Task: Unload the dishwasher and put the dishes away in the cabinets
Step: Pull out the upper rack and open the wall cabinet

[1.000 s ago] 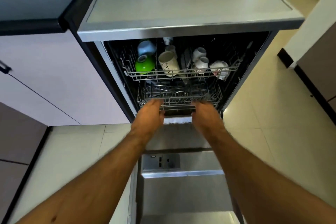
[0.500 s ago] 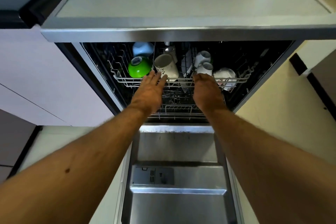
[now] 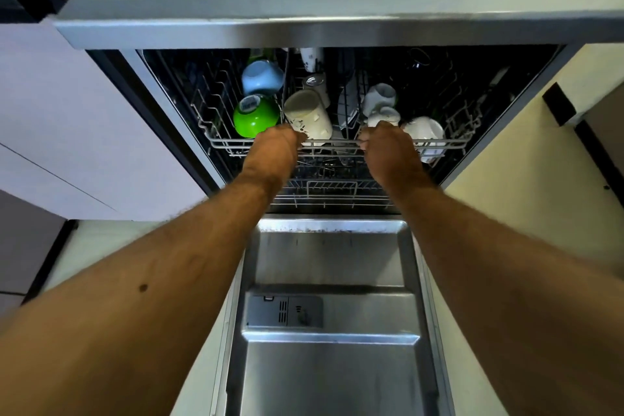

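Both hands grip the upper rack (image 3: 449,144) front rail: left hand (image 3: 275,149) at 9 o'clock, right hand (image 3: 391,149) at 3 o'clock, fingers curled closed around the wire. Its rail runs left-right; cups sit at 12 o'clock behind it. Judgement: the rack pulls out toward 6 o'clock, over the open door (image 3: 331,365).

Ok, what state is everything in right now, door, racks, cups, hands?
Dishwasher door: fully open, lying flat.
Upper rack: still inside, loaded.
Lower rack: inside.
Green bowl: upside down.
Blue cup: tipped on its side.
Cream mug: tilted.
Left hand: closed on the upper rack's front rail.
Right hand: closed on the same rail.
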